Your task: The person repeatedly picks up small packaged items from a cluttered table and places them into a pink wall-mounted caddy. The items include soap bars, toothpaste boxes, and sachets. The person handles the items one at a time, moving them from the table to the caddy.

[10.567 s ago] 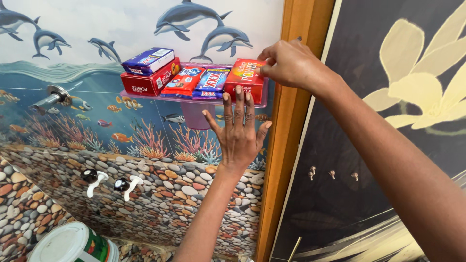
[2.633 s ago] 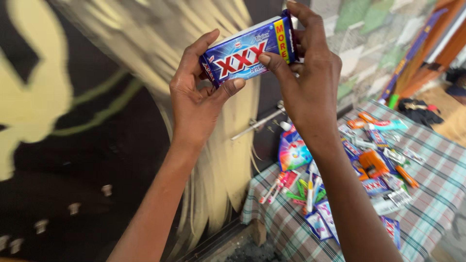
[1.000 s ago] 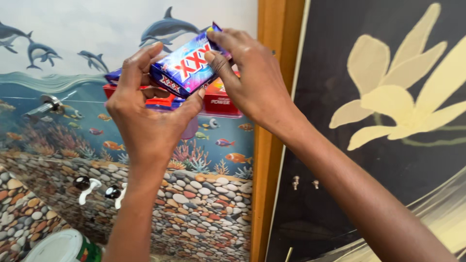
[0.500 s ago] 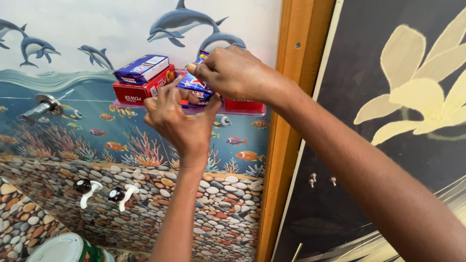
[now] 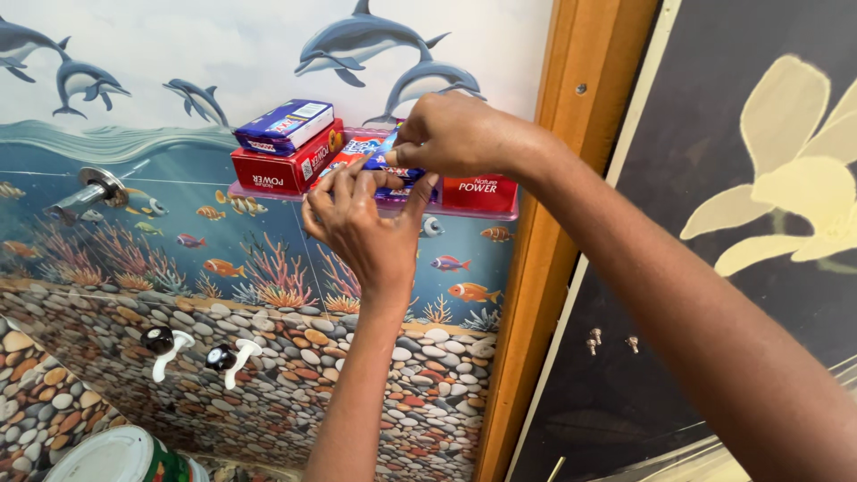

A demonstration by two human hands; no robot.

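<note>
A pink wall shelf [image 5: 500,214] holds several soap packets. Both of my hands are on a blue soap bar packet [image 5: 393,159] in the shelf's middle, mostly hidden by my fingers. My left hand [image 5: 361,223] presses it from below and in front, fingers bent. My right hand [image 5: 451,134] grips its top from above. A red soap box [image 5: 480,193] lies to its right, touching it. A second red box [image 5: 287,164] with a blue box [image 5: 284,125] stacked on it sits at the shelf's left end.
The tiled wall shows dolphins, fish and pebbles. A metal tap [image 5: 85,195] sticks out at left; two small black-and-white knobs [image 5: 201,351] sit lower. A white lidded bucket [image 5: 116,457] stands at bottom left. A wooden door frame [image 5: 571,223] and a dark flowered door [image 5: 759,205] are at right.
Both hands have pushed the blue packet lower and flatter onto the shelf between the red boxes. The red box at right now shows more fully.
</note>
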